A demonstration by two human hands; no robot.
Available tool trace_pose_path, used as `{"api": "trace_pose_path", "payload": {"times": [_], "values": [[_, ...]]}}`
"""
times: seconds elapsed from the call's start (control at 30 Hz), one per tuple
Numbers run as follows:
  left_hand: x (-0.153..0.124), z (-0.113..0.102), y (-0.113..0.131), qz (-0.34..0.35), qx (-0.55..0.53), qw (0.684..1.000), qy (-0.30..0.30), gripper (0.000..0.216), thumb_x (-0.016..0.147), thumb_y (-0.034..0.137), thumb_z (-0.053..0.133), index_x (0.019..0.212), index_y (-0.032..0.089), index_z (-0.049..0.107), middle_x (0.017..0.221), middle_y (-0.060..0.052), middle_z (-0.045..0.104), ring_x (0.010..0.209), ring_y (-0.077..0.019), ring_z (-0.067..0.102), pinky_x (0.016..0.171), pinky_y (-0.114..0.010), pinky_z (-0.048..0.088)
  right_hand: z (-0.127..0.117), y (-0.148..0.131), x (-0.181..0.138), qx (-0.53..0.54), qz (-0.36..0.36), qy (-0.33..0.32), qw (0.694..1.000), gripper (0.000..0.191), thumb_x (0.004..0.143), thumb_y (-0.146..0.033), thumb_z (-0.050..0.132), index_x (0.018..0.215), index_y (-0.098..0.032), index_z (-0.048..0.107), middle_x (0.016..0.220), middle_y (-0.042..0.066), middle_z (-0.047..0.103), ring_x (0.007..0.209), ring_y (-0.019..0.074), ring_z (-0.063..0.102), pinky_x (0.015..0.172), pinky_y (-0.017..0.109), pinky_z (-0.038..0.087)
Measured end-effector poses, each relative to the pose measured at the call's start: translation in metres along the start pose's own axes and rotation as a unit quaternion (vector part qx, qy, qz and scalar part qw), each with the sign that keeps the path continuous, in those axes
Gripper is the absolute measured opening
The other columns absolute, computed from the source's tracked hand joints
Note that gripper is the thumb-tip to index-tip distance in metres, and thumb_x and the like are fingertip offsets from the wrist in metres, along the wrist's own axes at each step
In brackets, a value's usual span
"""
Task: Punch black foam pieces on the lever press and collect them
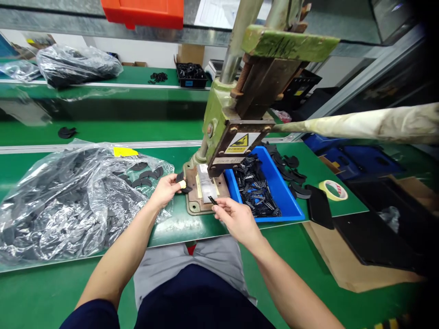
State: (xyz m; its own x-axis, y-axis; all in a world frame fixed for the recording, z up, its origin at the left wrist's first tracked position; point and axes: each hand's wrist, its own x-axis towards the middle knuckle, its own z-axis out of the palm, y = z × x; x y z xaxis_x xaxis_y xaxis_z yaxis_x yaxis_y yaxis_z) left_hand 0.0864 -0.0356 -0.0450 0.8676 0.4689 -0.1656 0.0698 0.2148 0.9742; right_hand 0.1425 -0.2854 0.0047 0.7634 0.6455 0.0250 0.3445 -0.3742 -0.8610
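My left hand [167, 188] pinches a curved black plastic piece [180, 177] at the left edge of the press base [194, 201]; one fingertip has a pale yellow cover. In my right hand [236, 217], a small black clip-like part [212, 200] is held between thumb and fingers, over the front of the base plate. Above stands a green hand press [219, 109] with a warning label on its ram. Close to my right hand is a blue bin [288, 205] filled with small black parts [255, 187].
A clear plastic bag [78, 201] of curved black pieces covers the left of the bench. At right lie loose curved pieces [291, 176], a black tray [319, 206] and a tape roll [333, 190]. The press lever [360, 122] reaches out to the right.
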Motion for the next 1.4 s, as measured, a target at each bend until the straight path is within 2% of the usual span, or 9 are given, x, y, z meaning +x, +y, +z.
{"api": "trace_pose_path", "payload": {"times": [0.17,0.27,0.33,0.43,0.53,0.6,0.87,1.07,1.4], "values": [[0.008,-0.022,-0.008,0.006,0.198,0.978,0.059,0.04,0.064,0.026,0.078,0.101,0.013,0.072,0.06,0.003,0.057,0.051,-0.0128,0.05,0.053,-0.025,0.039,-0.026,-0.004,0.036,-0.121,-0.074,-0.016,0.99,0.016,0.088,-0.03,0.06,0.094,-0.022,0.073,0.092,0.007,0.072,0.086,0.0207,0.067,0.088,0.037,0.055],[0.006,-0.032,-0.006,0.086,0.376,0.913,0.133,0.027,0.067,0.02,0.073,0.094,0.016,0.075,0.071,-0.004,0.062,0.066,-0.0198,0.058,0.065,-0.031,0.046,-0.026,0.0,0.058,-0.158,-0.099,-0.02,0.982,0.014,0.086,-0.023,0.059,0.091,-0.021,0.073,0.092,0.008,0.069,0.089,0.0221,0.065,0.092,0.04,0.053],[0.0,-0.029,-0.001,0.165,0.426,0.873,0.169,0.024,0.07,0.019,0.071,0.094,0.017,0.076,0.088,-0.01,0.067,0.085,-0.0254,0.063,0.074,-0.034,0.049,-0.021,0.003,0.067,-0.168,-0.116,-0.02,0.979,0.013,0.086,-0.021,0.06,0.09,-0.02,0.073,0.091,0.009,0.068,0.09,0.0226,0.065,0.092,0.04,0.054],[-0.015,-0.011,0.008,0.269,0.383,0.879,0.089,0.028,0.08,0.024,0.067,0.107,0.018,0.074,0.107,-0.011,0.067,0.095,-0.0238,0.063,0.074,-0.031,0.052,-0.012,0.003,0.069,-0.159,-0.151,-0.027,0.975,0.014,0.088,-0.023,0.059,0.093,-0.021,0.073,0.093,0.009,0.068,0.093,0.0226,0.065,0.093,0.04,0.055],[-0.029,0.013,0.015,0.317,0.295,0.898,-0.073,0.026,0.089,0.029,0.064,0.112,0.021,0.073,0.103,-0.008,0.069,0.086,-0.0176,0.065,0.071,-0.028,0.054,-0.007,-0.001,0.059,-0.13,-0.183,-0.044,0.973,0.016,0.09,-0.027,0.059,0.097,-0.022,0.073,0.094,0.008,0.069,0.092,0.0209,0.066,0.09,0.038,0.056],[-0.035,0.024,0.016,0.344,0.27,0.893,-0.109,0.02,0.092,0.029,0.063,0.105,0.021,0.075,0.099,-0.008,0.071,0.087,-0.0169,0.067,0.078,-0.029,0.055,-0.005,-0.003,0.052,-0.108,-0.191,-0.052,0.974,0.015,0.091,-0.029,0.06,0.096,-0.023,0.073,0.093,0.007,0.07,0.09,0.0197,0.067,0.088,0.037,0.057],[-0.039,0.026,0.01,0.372,0.258,0.886,-0.105,0.016,0.093,0.029,0.063,0.094,0.02,0.076,0.092,-0.008,0.075,0.086,-0.0179,0.07,0.081,-0.032,0.057,-0.006,-0.007,0.028,-0.017,-0.132,-0.012,0.991,0.022,0.085,-0.032,0.069,0.104,-0.023,0.069,0.09,0.004,0.071,0.075,0.0155,0.068,0.071,0.03,0.061],[-0.042,0.027,0.011,0.4,0.251,0.876,-0.102,0.013,0.092,0.025,0.064,0.094,0.02,0.075,0.09,-0.008,0.075,0.083,-0.0166,0.07,0.077,-0.029,0.058,0.0,-0.004,0.017,0.028,-0.102,0.014,0.994,0.019,0.087,-0.031,0.067,0.105,-0.024,0.069,0.1,0.005,0.071,0.084,0.0153,0.071,0.082,0.03,0.062],[-0.046,0.025,0.014,0.4,0.264,0.867,-0.138,0.017,0.095,0.023,0.057,0.092,0.021,0.073,0.096,-0.009,0.073,0.09,-0.0177,0.069,0.082,-0.031,0.058,0.008,-0.005,0.018,0.08,-0.043,0.022,0.996,0.022,0.083,-0.038,0.072,0.098,-0.021,0.069,0.094,0.006,0.074,0.079,0.016,0.072,0.079,0.031,0.064]]}}
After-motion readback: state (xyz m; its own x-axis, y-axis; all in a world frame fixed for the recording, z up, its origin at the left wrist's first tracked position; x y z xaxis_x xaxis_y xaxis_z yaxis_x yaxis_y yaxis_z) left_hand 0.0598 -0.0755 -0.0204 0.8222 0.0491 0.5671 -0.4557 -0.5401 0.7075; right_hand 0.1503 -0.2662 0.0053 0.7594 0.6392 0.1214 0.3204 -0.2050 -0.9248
